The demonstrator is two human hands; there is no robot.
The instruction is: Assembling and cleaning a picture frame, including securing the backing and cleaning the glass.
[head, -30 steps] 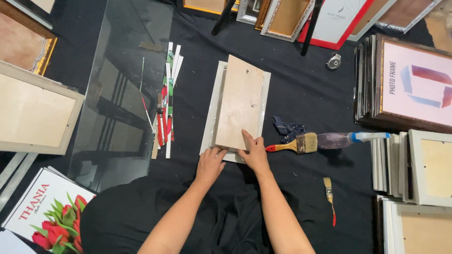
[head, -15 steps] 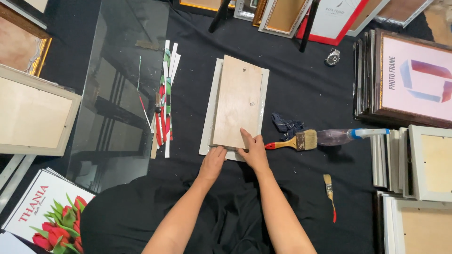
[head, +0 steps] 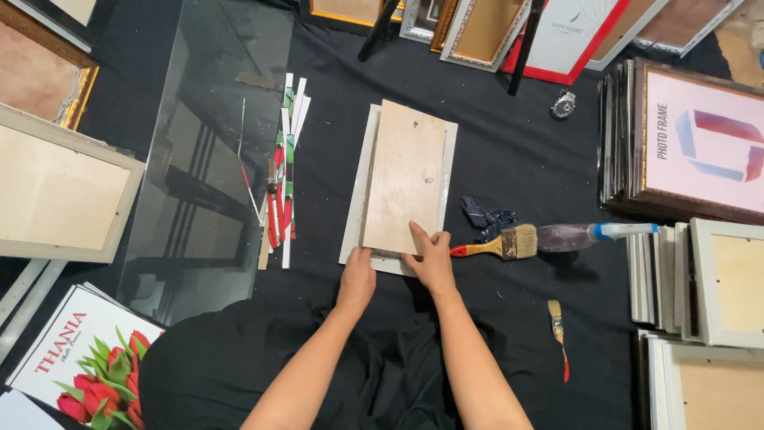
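From my remote view, going left to right: at the far left lies a pale frame back (head: 56, 195), and in the near left corner a printed sheet with red tulips (head: 76, 370). Just right of these a large glass pane (head: 207, 151) rests on the black cloth (head: 517, 159), with a bundle of thin cut strips (head: 285, 171) along its right edge.

In the middle sits a white picture frame (head: 357, 195), face down, with a plywood backing board (head: 406, 175) lying on it, slightly tilted. My left hand (head: 357, 279) presses flat on the frame's near edge, fingers together; I cannot tell if it pinches anything. My right hand (head: 430, 255) rests just beside it, thumb and fingers on the board's near right corner, pressing rather than closed around it.

Right of the hands lie a crumpled dark rag (head: 484, 216) and a wide paintbrush (head: 497, 244) with a red handle, touching a plastic bottle (head: 593, 235) on its side. Nearer me lies a small brush (head: 559, 322). At the far right stand stacked frames (head: 692, 143).
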